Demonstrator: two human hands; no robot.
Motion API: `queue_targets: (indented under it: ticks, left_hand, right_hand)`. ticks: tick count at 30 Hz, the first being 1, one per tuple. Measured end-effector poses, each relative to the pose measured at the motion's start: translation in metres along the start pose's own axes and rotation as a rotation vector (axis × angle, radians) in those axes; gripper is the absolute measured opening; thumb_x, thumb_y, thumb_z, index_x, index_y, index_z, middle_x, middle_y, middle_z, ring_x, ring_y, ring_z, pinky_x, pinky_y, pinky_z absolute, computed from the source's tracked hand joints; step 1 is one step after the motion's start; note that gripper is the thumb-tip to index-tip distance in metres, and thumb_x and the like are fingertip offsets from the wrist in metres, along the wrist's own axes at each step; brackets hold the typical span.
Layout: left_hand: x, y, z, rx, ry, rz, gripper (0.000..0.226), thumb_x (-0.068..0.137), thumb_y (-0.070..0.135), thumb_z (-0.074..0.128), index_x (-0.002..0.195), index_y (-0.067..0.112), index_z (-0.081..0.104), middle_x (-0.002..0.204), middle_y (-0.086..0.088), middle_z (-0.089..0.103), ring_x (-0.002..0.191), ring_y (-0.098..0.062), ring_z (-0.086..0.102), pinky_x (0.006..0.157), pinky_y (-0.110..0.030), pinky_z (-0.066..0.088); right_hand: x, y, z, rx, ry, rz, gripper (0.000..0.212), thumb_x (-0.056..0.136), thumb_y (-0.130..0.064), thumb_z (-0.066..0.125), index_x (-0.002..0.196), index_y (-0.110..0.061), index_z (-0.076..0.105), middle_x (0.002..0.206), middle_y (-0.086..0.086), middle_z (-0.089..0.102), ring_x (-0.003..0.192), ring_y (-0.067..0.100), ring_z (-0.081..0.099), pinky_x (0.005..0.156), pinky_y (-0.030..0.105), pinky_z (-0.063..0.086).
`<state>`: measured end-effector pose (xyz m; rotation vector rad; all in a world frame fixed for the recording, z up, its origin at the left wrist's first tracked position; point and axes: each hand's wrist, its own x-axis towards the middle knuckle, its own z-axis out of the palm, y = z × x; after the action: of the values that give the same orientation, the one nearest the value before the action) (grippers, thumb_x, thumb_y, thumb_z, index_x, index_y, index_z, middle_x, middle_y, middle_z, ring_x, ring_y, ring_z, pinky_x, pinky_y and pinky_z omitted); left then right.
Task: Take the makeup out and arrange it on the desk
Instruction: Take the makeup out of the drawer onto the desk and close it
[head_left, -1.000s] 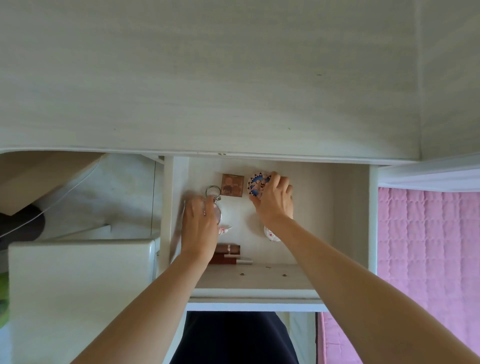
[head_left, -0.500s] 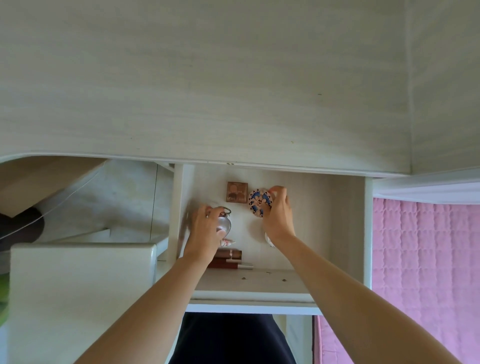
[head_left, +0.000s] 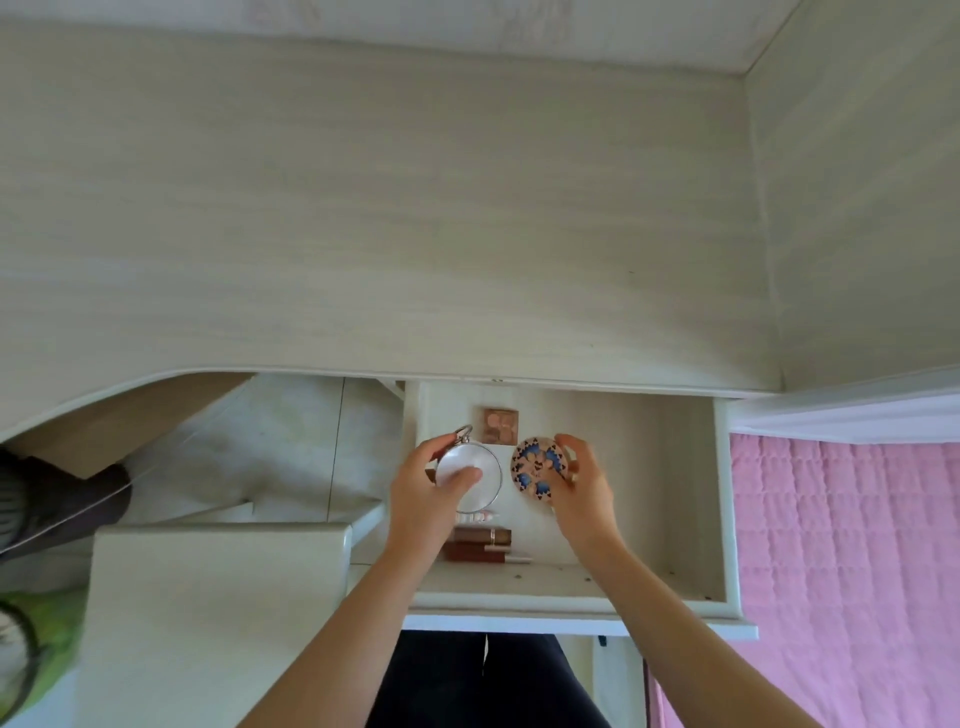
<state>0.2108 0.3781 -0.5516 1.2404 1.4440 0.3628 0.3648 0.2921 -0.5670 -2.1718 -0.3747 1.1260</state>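
Note:
An open white drawer (head_left: 691, 499) sits under the pale wooden desk top (head_left: 389, 218). My left hand (head_left: 423, 493) grips a round white compact with a metal ring (head_left: 472, 475), lifted above the drawer floor. My right hand (head_left: 584, 491) holds a round compact with a blue and pink pattern (head_left: 537, 467) by its edge. A small square brown palette (head_left: 500, 425) lies at the back of the drawer. Brown lipstick tubes (head_left: 480, 543) and a small pink-white item (head_left: 475, 517) lie near the drawer's front, partly hidden by my left wrist.
A white cabinet or chair back (head_left: 208, 613) stands at the lower left. A pink quilted bed cover (head_left: 852, 571) fills the right side. A dark shape (head_left: 57, 499) lies on the floor at the left. The right half of the drawer holds nothing.
Both hands have closed on the two round compacts and lifted them off the drawer floor, turning their faces up. The view has tilted so more of the desk top shows.

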Motion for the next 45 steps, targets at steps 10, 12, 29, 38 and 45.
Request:
queue_targets:
  ticks: [10, 12, 29, 38, 45]
  left_hand:
    - [0.011, 0.049, -0.079, -0.139, 0.083, 0.099, 0.038, 0.078, 0.011, 0.074, 0.112, 0.026, 0.065, 0.104, 0.018, 0.066, 0.091, 0.008, 0.059, 0.069, -0.007, 0.044]
    - [0.024, 0.058, -0.094, -0.149, 0.078, 0.121, 0.037, 0.078, 0.011, 0.075, 0.111, 0.027, 0.066, 0.103, 0.017, 0.067, 0.089, 0.01, 0.059, 0.071, -0.007, 0.045]
    - [0.184, 0.138, -0.136, -0.078, 0.068, 0.227, 0.037, 0.075, 0.008, 0.075, 0.107, 0.024, 0.065, 0.103, 0.007, 0.067, 0.096, -0.015, 0.062, 0.075, -0.023, 0.049]
    - [0.233, 0.164, -0.129, -0.041, 0.021, 0.203, 0.037, 0.075, 0.011, 0.076, 0.107, 0.025, 0.064, 0.106, 0.002, 0.066, 0.096, -0.017, 0.063, 0.068, -0.021, 0.047]
    - [0.253, 0.171, -0.125, 0.054, 0.0, 0.232, 0.038, 0.076, 0.014, 0.076, 0.11, 0.024, 0.063, 0.109, 0.0, 0.065, 0.094, -0.016, 0.063, 0.068, -0.02, 0.046]
  right_hand:
    - [-0.035, -0.074, 0.015, 0.254, 0.032, -0.074, 0.037, 0.095, -0.007, 0.05, 0.119, -0.035, 0.054, 0.112, 0.001, 0.06, 0.101, 0.02, 0.063, 0.085, 0.039, 0.056]
    - [-0.032, -0.093, 0.021, 0.27, 0.037, -0.108, 0.036, 0.096, -0.009, 0.05, 0.119, -0.036, 0.054, 0.113, 0.003, 0.059, 0.101, 0.021, 0.063, 0.085, 0.039, 0.056]
    - [0.077, -0.234, 0.074, 0.078, 0.038, -0.301, 0.037, 0.095, -0.017, 0.049, 0.128, -0.032, 0.053, 0.115, 0.004, 0.058, 0.104, 0.02, 0.058, 0.088, 0.045, 0.053]
    - [0.124, -0.266, 0.081, 0.005, 0.037, -0.296, 0.042, 0.096, -0.012, 0.046, 0.134, -0.028, 0.049, 0.121, 0.008, 0.054, 0.108, 0.02, 0.054, 0.082, 0.03, 0.051]
    - [0.146, -0.27, 0.083, -0.023, 0.019, -0.326, 0.042, 0.096, -0.012, 0.044, 0.135, -0.027, 0.049, 0.125, 0.005, 0.055, 0.106, 0.018, 0.056, 0.067, 0.015, 0.045]
